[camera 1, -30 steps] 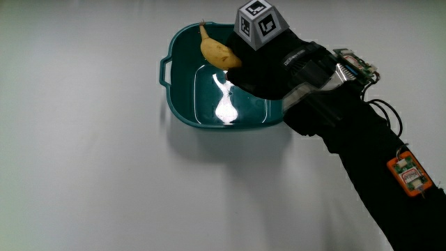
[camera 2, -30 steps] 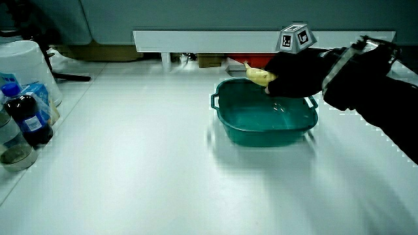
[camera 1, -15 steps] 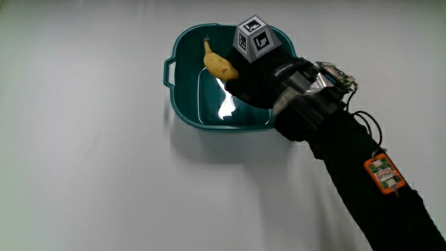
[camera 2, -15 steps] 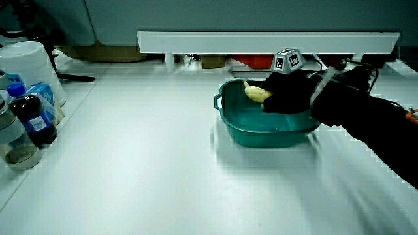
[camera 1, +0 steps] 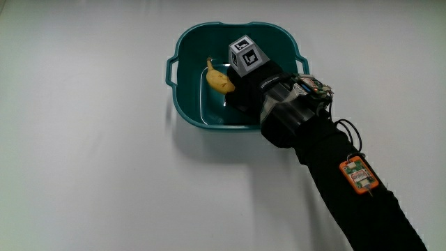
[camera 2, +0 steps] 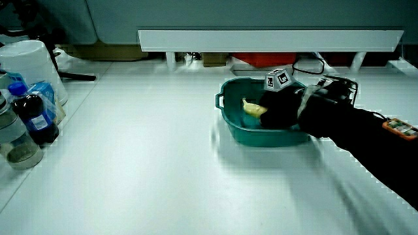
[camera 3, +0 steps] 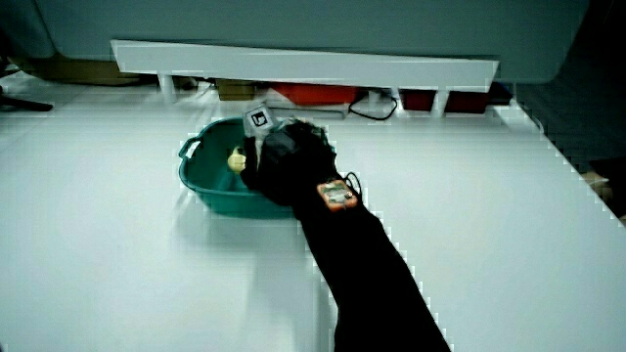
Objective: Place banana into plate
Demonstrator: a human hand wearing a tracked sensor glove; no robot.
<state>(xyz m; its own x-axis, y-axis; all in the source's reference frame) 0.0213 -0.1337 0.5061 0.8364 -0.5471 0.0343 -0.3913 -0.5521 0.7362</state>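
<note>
Your hand (camera 1: 249, 89) is down inside the teal basin (camera 1: 188, 111), with the banana (camera 1: 220, 78) sticking out past your fingers toward the basin's handle. The patterned cube (camera 1: 245, 56) rides on the back of the glove. The task says plate, but what the views show is a deep teal basin with handles, so that is the target you are working with.

The banana is low in the basin, below the rim. In a side view it shows as a yellow curve (camera 2: 253, 108) just beside the glove, sunk under the near wall (camera 2: 261, 136); in a side view (camera 3: 236, 159) only a small yellow patch shows next to your hand (camera 3: 279, 156). Whether it already rests on the basin floor I cannot tell; it looks close to it or on it.

As for your grip, the glove hides the fingers where they meet the fruit. From the way the banana's end disappears under the glove, I judge you are holding it, but the views do not prove it, so take that as uncertain.

By my reading, the carry is done and the lowering is nearly done. What is left: let the banana settle on the floor, release it, and lift your hand out over the rim without dragging the fruit or tipping the basin.

Bottles (camera 2: 26, 121) stand at the table's edge, well apart from your work.
</note>
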